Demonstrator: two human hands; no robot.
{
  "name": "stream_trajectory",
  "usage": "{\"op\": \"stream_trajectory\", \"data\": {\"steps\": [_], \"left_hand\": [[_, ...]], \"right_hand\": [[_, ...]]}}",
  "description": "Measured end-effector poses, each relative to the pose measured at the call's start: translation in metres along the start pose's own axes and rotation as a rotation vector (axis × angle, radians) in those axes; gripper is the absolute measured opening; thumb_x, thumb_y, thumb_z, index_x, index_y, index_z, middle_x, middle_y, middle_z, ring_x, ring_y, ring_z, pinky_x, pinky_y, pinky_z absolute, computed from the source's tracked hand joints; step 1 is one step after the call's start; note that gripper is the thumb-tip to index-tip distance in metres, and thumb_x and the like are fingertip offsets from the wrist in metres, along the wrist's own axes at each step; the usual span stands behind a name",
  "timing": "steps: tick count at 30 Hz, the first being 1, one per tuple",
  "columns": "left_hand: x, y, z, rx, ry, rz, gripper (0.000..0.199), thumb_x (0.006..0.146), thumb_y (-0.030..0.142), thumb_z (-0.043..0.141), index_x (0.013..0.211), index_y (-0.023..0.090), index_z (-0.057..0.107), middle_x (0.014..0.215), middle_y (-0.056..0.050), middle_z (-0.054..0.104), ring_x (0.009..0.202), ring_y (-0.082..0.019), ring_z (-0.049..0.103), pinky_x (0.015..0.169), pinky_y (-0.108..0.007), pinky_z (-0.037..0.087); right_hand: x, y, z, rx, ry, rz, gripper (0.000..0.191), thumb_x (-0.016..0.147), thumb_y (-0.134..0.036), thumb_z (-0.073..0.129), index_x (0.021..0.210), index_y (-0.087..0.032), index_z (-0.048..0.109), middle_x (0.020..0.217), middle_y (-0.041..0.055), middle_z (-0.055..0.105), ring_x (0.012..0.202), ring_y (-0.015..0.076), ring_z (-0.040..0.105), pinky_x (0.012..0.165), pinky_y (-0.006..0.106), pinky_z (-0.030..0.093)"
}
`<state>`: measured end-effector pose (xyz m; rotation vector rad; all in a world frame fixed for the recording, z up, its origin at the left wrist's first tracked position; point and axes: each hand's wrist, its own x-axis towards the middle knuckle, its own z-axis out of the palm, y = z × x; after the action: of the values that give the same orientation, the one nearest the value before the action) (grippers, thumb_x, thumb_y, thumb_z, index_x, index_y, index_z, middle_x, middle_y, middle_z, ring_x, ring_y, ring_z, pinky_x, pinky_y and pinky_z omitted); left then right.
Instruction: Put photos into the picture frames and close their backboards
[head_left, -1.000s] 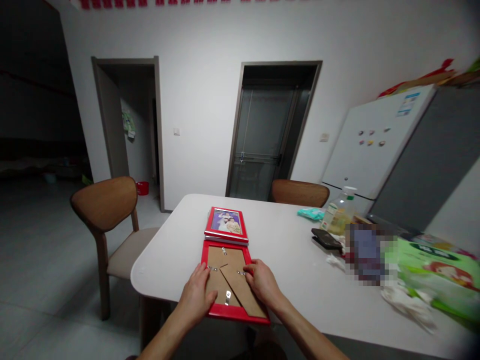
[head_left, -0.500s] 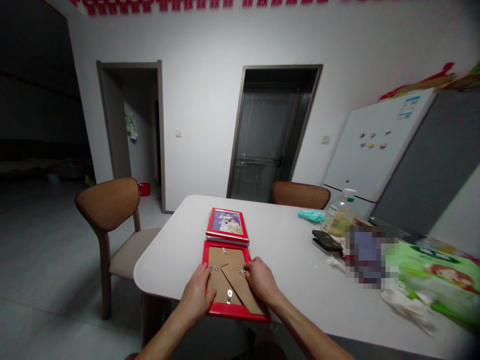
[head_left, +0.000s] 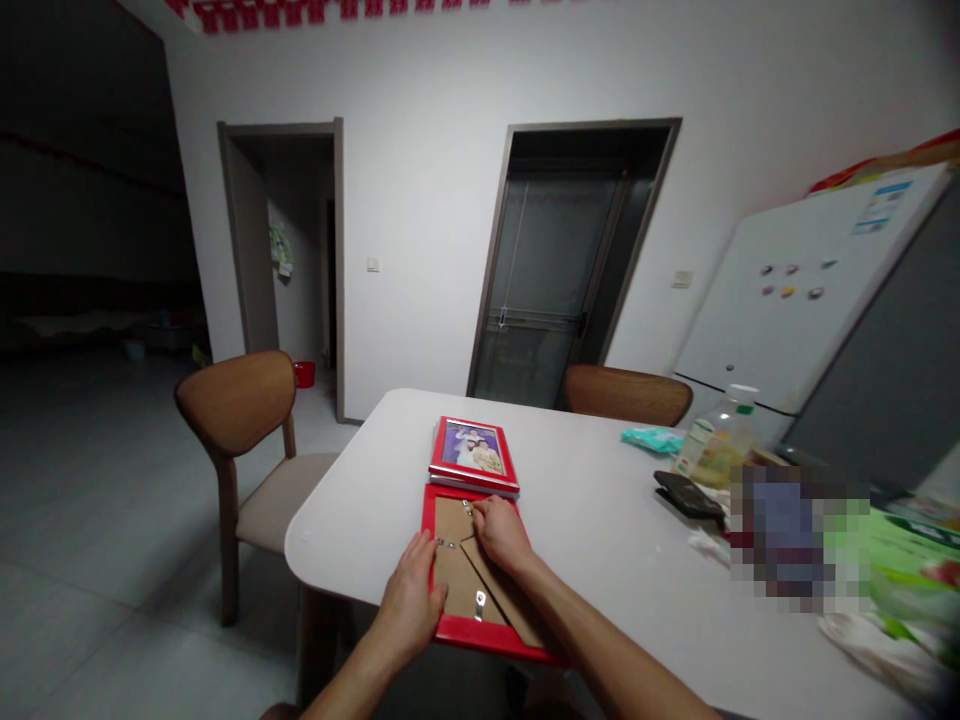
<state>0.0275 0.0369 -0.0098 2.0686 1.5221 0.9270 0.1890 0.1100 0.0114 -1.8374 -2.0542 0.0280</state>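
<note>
A red picture frame (head_left: 480, 632) lies back side up at the table's near edge, showing a brown backing board (head_left: 454, 575) with a stand flap and metal clips. My left hand (head_left: 412, 595) grips the frame's left side, thumb on its face. At the far edge of the backing, the fingers of my right hand (head_left: 501, 532) are closed on the top metal clip (head_left: 467, 507). Just beyond, a second red frame with a photo (head_left: 472, 450) lies face up on a stack.
On the white table (head_left: 585, 560) to the right are a black wallet-like item (head_left: 688, 495), a bottle (head_left: 716, 440), a teal packet (head_left: 651, 440), crumpled tissue and a green package (head_left: 892, 570). Wooden chairs stand at the left (head_left: 244, 410) and far side (head_left: 628, 393).
My right hand has moved from the right-side clip to the clip at the far edge. My left hand stays on the frame's left side. The view has shifted slightly.
</note>
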Motion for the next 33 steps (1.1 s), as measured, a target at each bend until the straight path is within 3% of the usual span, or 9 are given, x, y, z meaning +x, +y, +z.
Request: {"op": "stream_trajectory", "data": {"steps": [6,11,14,19,26,30,33], "left_hand": [[0.001,0.002,-0.003,-0.048,-0.021,-0.012,0.055,0.061,0.010,0.045,0.116,0.011,0.044,0.128,-0.010,0.038,0.119,-0.019,0.031,0.100,-0.034,0.026],[0.000,0.000,-0.001,-0.027,0.008,0.009,0.054,0.062,0.010,0.044,0.117,0.006,0.042,0.128,-0.013,0.038,0.119,-0.019,0.032,0.100,-0.032,0.026],[0.000,-0.002,0.002,-0.022,0.030,-0.005,0.054,0.063,0.010,0.043,0.117,0.009,0.042,0.127,-0.011,0.040,0.118,-0.018,0.034,0.099,-0.032,0.027],[0.001,-0.004,0.005,-0.039,0.057,-0.025,0.053,0.063,0.010,0.042,0.117,0.013,0.043,0.125,-0.009,0.043,0.117,-0.018,0.036,0.099,-0.032,0.028],[0.002,-0.003,0.002,-0.017,0.042,0.005,0.051,0.065,0.010,0.042,0.116,0.011,0.043,0.124,-0.010,0.044,0.116,-0.018,0.036,0.099,-0.031,0.028],[0.001,-0.004,0.002,-0.026,0.051,0.004,0.051,0.066,0.012,0.042,0.117,0.011,0.042,0.125,-0.009,0.043,0.116,-0.018,0.036,0.099,-0.032,0.028],[0.001,-0.005,0.003,-0.026,0.047,0.012,0.051,0.067,0.013,0.041,0.118,0.009,0.041,0.125,-0.011,0.042,0.116,-0.018,0.036,0.099,-0.031,0.028]], "right_hand": [[0.012,-0.004,0.018,-0.024,-0.001,0.073,0.029,0.078,-0.028,0.039,0.095,-0.023,0.062,0.093,0.0091,0.055,0.086,0.0195,0.047,0.070,0.027,0.035],[0.009,-0.006,0.014,-0.019,0.001,0.037,0.029,0.078,-0.029,0.039,0.096,-0.023,0.062,0.092,0.0081,0.056,0.084,0.0182,0.048,0.069,0.026,0.035],[-0.001,-0.011,0.009,0.014,0.018,-0.020,0.030,0.078,-0.030,0.041,0.100,-0.022,0.060,0.094,0.0074,0.057,0.086,0.0175,0.048,0.074,0.026,0.034],[-0.022,-0.024,0.008,0.201,-0.038,-0.228,0.025,0.073,-0.038,0.049,0.084,-0.022,0.065,0.093,0.0053,0.058,0.091,0.0173,0.048,0.078,0.025,0.033],[-0.016,-0.037,0.013,0.164,0.015,-0.091,0.022,0.074,-0.031,0.047,0.074,-0.017,0.064,0.086,0.0086,0.061,0.084,0.0178,0.051,0.073,0.026,0.034],[-0.021,-0.032,0.003,0.266,-0.012,-0.130,0.023,0.074,-0.029,0.046,0.084,-0.017,0.063,0.089,0.0082,0.060,0.087,0.0177,0.051,0.076,0.027,0.035],[-0.038,-0.018,-0.015,0.405,-0.123,-0.251,0.024,0.072,-0.025,0.047,0.090,-0.020,0.062,0.097,0.0065,0.057,0.094,0.0167,0.049,0.084,0.028,0.034]]}}
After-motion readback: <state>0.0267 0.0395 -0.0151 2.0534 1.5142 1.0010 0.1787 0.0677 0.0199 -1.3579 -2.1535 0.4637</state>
